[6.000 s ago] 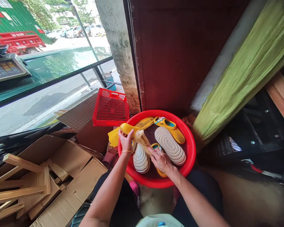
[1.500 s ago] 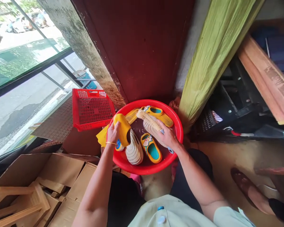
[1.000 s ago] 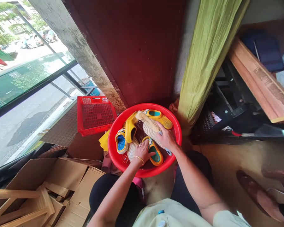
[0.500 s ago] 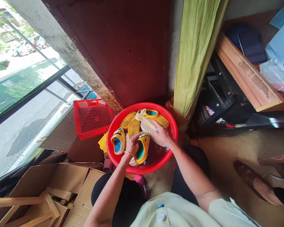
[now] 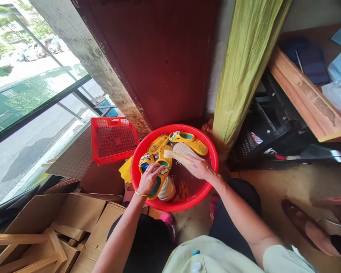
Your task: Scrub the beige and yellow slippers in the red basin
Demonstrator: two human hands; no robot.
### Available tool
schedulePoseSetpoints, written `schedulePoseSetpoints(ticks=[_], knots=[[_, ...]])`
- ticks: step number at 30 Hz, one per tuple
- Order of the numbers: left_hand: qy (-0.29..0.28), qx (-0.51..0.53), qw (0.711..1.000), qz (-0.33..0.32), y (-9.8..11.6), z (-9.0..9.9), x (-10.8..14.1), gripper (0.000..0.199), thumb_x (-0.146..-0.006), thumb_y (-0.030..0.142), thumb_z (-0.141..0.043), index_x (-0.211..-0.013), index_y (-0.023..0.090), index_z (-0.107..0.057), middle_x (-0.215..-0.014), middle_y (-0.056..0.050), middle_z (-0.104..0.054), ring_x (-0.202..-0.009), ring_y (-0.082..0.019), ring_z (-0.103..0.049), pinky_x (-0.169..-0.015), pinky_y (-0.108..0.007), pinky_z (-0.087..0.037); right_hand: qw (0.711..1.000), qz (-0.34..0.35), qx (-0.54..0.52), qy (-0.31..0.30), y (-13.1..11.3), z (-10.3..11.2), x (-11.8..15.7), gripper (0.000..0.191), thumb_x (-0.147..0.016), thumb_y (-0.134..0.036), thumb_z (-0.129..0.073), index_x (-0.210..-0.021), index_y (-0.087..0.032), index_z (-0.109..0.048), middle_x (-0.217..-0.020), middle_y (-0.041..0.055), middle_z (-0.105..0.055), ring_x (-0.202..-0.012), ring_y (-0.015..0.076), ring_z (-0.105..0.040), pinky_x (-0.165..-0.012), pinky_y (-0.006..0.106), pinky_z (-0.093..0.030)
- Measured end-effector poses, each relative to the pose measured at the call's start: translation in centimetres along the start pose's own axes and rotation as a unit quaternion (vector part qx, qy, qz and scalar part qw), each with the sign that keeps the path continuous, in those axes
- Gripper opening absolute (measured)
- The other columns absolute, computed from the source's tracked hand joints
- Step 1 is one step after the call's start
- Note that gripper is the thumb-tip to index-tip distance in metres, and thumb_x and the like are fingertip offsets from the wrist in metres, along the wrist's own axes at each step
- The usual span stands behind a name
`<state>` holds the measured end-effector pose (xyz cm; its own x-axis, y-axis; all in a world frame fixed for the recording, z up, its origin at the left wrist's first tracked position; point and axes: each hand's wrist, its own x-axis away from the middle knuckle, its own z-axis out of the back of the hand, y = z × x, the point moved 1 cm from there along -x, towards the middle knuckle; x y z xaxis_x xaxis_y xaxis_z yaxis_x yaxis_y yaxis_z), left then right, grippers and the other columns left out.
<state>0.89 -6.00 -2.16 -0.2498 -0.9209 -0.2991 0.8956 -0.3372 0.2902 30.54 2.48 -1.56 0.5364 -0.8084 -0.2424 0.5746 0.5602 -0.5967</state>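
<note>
My left hand (image 5: 150,178) has its fingers closed over the top of a yellow clog (image 5: 162,177) with a teal lining, tilted in the basin. In my right hand (image 5: 201,167) is a scrubbing brush (image 5: 176,155) with pale bristles, reaching left over the shoes. Under the brush lies a cream ridged sole (image 5: 183,148), facing up. Another yellow clog (image 5: 182,136) sits at the far rim, and a blue-lined yellow clog (image 5: 144,158) is partly hidden behind my left hand. Dark water and these shoes fill the red basin (image 5: 214,159).
A red plastic crate (image 5: 115,142) stands left of the basin, by a glass pane. Cardboard boxes (image 5: 74,216) with wooden pieces are at lower left. A green curtain (image 5: 241,68) hangs ahead right, beside a wooden drawer (image 5: 307,94). Another person's foot (image 5: 301,220) is at right.
My left hand has moved slightly left, and the clog under it has tilted, uncovering a pale sole end and the water. The brush has shifted down, exposing more of the upturned sole. The view has shifted slightly.
</note>
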Motion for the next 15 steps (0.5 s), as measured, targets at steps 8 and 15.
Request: schedulePoseSetpoints(ticks=[8, 15], knots=[[0.024, -0.027, 0.999, 0.017, -0.2, -0.8, 0.0, 0.067, -0.083, -0.003, -0.042, -0.132, 0.033, -0.070, -0.117, -0.010, -0.063, -0.112, -0.026, -0.057, -0.100, -0.042, -0.051, 0.998, -0.040, 0.052, 0.000, -0.3, -1.4, -0.5, 0.057, -0.094, -0.017, -0.052, -0.149, -0.031, -0.056, -0.126, 0.0064, -0.073, -0.101, 0.0221, -0.073, -0.092, 0.034, -0.059], [0.113, 0.091, 0.984, 0.106, -1.2, -0.5, -0.5, 0.055, -0.080, 0.003, -0.049, -0.120, 0.030, -0.076, -0.116, -0.009, -0.065, -0.113, -0.026, -0.060, -0.104, -0.045, -0.049, 0.998, -0.055, 0.017, -0.019, 0.3, -1.6, -0.5, 0.060, -0.092, -0.014, -0.052, -0.150, -0.027, -0.054, -0.123, 0.0062, -0.075, -0.105, 0.0222, -0.072, -0.097, 0.034, -0.058]])
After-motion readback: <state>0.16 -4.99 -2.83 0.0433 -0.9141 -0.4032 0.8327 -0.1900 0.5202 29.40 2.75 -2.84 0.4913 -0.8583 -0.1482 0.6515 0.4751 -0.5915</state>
